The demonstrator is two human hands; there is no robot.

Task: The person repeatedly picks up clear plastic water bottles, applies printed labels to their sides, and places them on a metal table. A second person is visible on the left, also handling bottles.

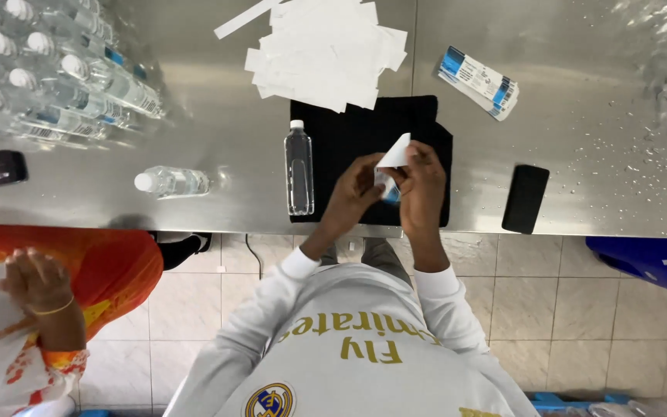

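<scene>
Left hand [355,189] and right hand [420,185] pinching a white label strip [395,154] together, over black cloth [349,131], unlabelled bottle [299,167] lying just beside, steel bench [218,139]

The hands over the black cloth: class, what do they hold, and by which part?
Both the left hand and the right hand pinch a small white paper label by its lower end; its pointed upper end sticks up free.
</scene>
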